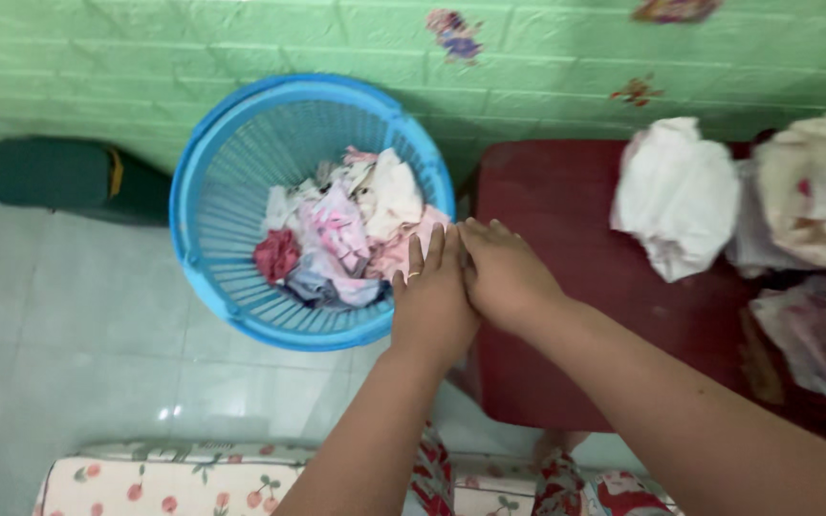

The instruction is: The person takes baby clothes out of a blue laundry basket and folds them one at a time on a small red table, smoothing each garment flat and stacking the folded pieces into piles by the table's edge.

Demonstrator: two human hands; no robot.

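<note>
We see a dark red low table (566,315) on the right, set against a green brick-patterned wall (241,38). To its left stands a round blue plastic laundry basket (205,182) with slatted sides, on a pale tiled floor (69,325). Inside it lies a heap of crumpled pink, white and red clothes (341,239). On the far right of the table we find a bunched white cloth (676,196) and, beside it, further pale crumpled garments (815,191). Our left hand (432,296) and right hand (504,272) lie side by side, touching, palms down with fingers flat and holding nothing, at the table's left edge, just over the basket's rim. The left fingertips (416,250) touch or overlap the pink clothes.
</note>
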